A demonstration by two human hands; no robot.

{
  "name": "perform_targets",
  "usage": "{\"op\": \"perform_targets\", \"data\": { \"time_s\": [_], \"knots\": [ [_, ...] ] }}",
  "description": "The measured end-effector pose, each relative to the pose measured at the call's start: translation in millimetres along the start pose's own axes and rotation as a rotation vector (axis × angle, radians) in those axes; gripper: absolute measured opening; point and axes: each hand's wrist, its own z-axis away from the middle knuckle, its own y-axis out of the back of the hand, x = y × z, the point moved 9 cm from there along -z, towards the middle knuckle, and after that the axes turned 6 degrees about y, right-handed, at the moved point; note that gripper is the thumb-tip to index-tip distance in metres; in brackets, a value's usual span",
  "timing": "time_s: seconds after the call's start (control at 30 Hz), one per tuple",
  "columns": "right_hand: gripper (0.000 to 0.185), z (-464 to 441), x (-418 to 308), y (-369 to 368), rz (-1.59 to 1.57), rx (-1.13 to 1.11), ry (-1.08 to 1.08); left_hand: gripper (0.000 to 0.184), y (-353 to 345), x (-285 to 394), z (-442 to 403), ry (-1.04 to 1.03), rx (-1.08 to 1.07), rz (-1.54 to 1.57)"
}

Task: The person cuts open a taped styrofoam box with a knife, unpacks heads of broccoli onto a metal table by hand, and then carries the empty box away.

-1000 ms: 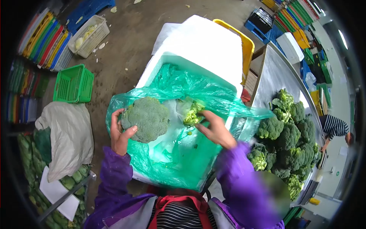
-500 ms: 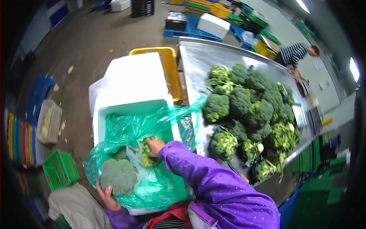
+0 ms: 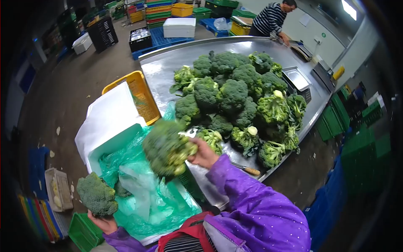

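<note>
Right hand (image 3: 204,153) grips a domed green broccoli head (image 3: 164,148), crown leftward, by the steel table's (image 3: 161,71) left edge; left hand (image 3: 105,224) cups another head (image 3: 97,194).

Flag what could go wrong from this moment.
The left hand holds one broccoli head near the edge of the foam box; a slip might drop it outside. The right hand grips another broccoli head, which could snag the loose green bag. The purple right sleeve might brush the wooden-handled tool on the table.
</note>
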Motion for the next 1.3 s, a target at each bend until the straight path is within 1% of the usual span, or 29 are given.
{"op": "perform_targets", "data": {
  "time_s": [0.07,0.1,0.13,0.17,0.2,0.23,0.27,0.33,0.4,0.43,0.47,0.53,0.6,0.67,0.7,0.73,0.8,0.83,0.9,0.93,0.97,1.0,1.07,1.1,1.13,1.17,1.2,1.27,1.3],
  "knots": [
    [0.023,24,-69,12,-0.228,-0.166,0.087,0.051,-50,-11,-1,0.031,-0.134,-0.060],
    [0.026,34,-112,31,-0.159,-0.077,0.229,0.052,-80,-21,2,0.053,-0.214,-0.090],
    [0.032,39,-150,59,-0.225,0.012,0.367,0.053,-110,-34,4,0.076,-0.295,-0.121],
    [0.034,60,-192,57,-0.114,-0.145,0.471,0.055,-134,-49,2,0.101,-0.309,-0.140],
    [0.034,88,-227,51,-0.150,0.079,0.570,0.056,-167,-66,4,0.092,-0.361,-0.180],
    [0.034,92,-257,61,-0.252,-0.111,0.489,0.057,-205,-87,10,0.084,-0.415,-0.221],
    [0.033,97,-289,74,-0.170,-0.211,0.501,0.058,-243,-110,17,0.079,-0.472,-0.263],
    [0.030,119,-340,98,0.063,-0.048,0.565,0.064,-313,-166,39,0.174,-0.631,-0.440],
    [0.030,119,-376,132,0.113,0.111,0.505,0.064,-379,-233,71,0.229,-0.870,-0.471],
    [0.031,112,-390,153,0.183,0.136,0.456,0.064,-398,-266,84,0.270,-0.896,-0.595],
    [0.034,109,-399,173,0.241,0.236,0.405,0.064,-410,-298,96,0.307,-0.919,-0.720],
    [0.038,97,-420,207,0.529,0.349,0.344,0.064,-430,-359,120,0.147,-1.140,-0.992],
    [0.040,98,-430,224,0.686,0.509,0.364,0.072,-421,-412,142,0.141,-1.274,-1.340],
    [0.043,104,-429,222,0.785,0.524,0.363,0.079,-397,-450,149,-0.189,-1.442,-1.778],
    [0.044,101,-431,230,0.809,0.549,0.401,0.086,-382,-459,146,-0.076,-1.478,-1.649],
    [0.049,109,-438,223,0.938,0.495,0.513,0.089,-381,-453,151,-0.169,-1.537,-1.585],
    [0.048,116,-455,226,1.331,0.400,1.084,0.092,-362,-448,147,-0.134,-1.546,-1.750],
    [0.044,121,-452,232,1.299,0.517,1.076,0.092,-359,-442,149,-0.241,-1.545,-1.827],
    [0.039,148,-437,208,1.268,0.613,1.145,0.093,-351,-432,154,-0.445,-1.527,-1.974],
    [0.038,162,-429,184,1.270,0.586,1.225,0.094,-349,-429,158,-0.427,-1.525,-1.960],
    [0.037,162,-418,164,1.514,0.456,1.343,0.095,-349,-428,163,-0.401,-1.513,-1.946],
    [0.036,153,-405,163,1.761,0.490,1.305,0.097,-347,-427,167,-0.370,-1.491,-1.934],
    [0.038,155,-411,158,1.704,0.428,1.255,0.091,-349,-421,170,-0.343,-1.461,-1.911],
    [0.038,162,-412,153,1.903,0.512,1.305,0.086,-345,-418,170,-0.362,-1.449,-1.858],
    [0.037,176,-411,124,1.858,0.467,1.322,0.081,-345,-409,170,-0.361,-1.394,-1.833],
    [0.036,189,-406,109,1.816,0.526,1.318,0.076,-342,-396,166,-0.376,-1.347,-1.734],
    [0.035,199,-399,104,1.779,0.538,1.393,0.069,-338,-372,157,-0.423,-1.225,-1.649],
    [0.032,197,-379,103,1.572,0.445,1.260,0.055,-307,-320,117,-0.561,-0.944,-1.503],
    [0.029,189,-358,88,1.610,0.359,1.215,0.048,-279,-292,86,-0.508,-0.736,-1.448]
  ]
}}
